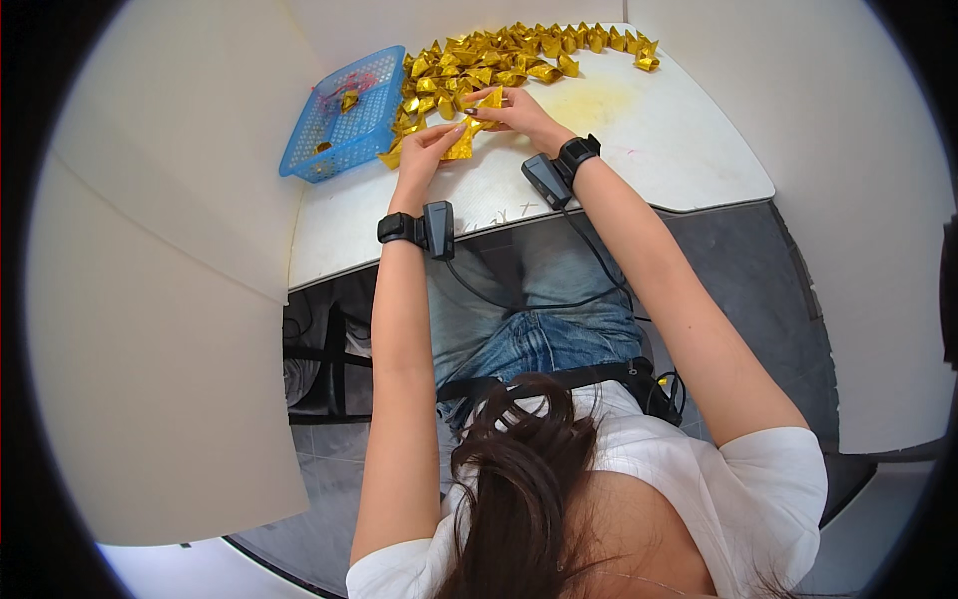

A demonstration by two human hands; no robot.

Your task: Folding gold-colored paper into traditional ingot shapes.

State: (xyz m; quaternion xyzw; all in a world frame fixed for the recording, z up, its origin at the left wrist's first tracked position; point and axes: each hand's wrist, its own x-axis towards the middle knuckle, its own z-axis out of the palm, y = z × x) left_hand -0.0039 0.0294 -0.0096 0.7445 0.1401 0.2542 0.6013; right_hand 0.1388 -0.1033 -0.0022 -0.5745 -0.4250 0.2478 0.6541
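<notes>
Between my two hands is a shiny gold foil paper piece, partly folded. My left hand pinches its near left side, with thumb and forefinger together. On the far right side, the fingers of my right hand are closed on the same paper. Gold paper also shows just below the fingertips; whether it is part of the held piece I cannot tell. More flat gold foil lies by my left hand, partly covered by it. Beyond both hands is a pile of folded gold paper ingots.
A blue plastic basket stands at the left of the white table, with a few gold pieces and something pink inside. Several ingots line the table's back edge. Pale panels flank both sides. A cable links the wrist-worn devices.
</notes>
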